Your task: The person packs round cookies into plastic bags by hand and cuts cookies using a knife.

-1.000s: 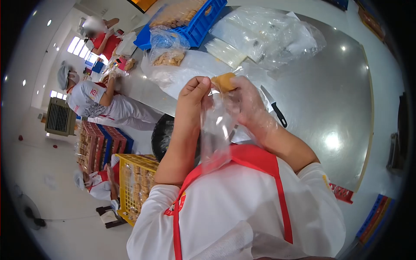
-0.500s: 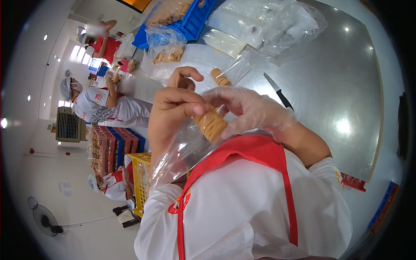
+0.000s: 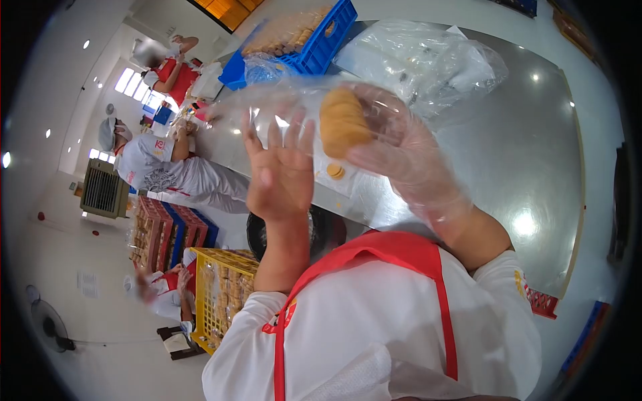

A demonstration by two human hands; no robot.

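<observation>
Gloved right hand (image 3: 408, 144): curled around cookie stack (image 3: 343, 123)
Bare left hand (image 3: 282, 170): fingers spread behind clear plastic (image 3: 281, 97), nothing visibly gripped
Bagging: seemingly underway
Next move: calls for keeping cookies aligned

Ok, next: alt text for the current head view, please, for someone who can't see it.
A clear-gloved right hand holds a stack of round golden biscuits above a metal table; the left hand is open, partly seen through clear plastic. A blue crate sits farther back, with co-workers at the left.
</observation>
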